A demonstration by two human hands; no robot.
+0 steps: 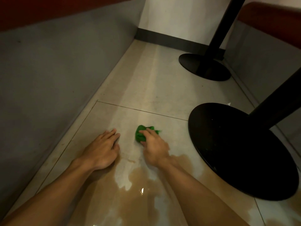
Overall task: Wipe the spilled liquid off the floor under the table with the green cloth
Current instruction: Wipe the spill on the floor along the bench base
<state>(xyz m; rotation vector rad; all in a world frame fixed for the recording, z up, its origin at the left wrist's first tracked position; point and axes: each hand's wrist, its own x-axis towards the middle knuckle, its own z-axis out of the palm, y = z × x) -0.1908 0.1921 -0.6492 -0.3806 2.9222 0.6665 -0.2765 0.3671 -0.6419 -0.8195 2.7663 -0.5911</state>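
A bunched green cloth (141,134) lies on the pale tiled floor (146,88), and my right hand (154,146) grips it from behind with the fingers curled over it. My left hand (102,149) rests flat on the floor to the left of the cloth, fingers straight and holding nothing. A wide brown puddle of spilled liquid (140,193) spreads over the tiles between and under my forearms, nearer to me than the cloth. The cloth sits just beyond the puddle's far edge.
A black round table base (236,152) with its post stands close on the right. A second black base (203,66) stands farther back. A grey bench wall (48,82) runs along the left; a white wall with dark skirting closes the far end.
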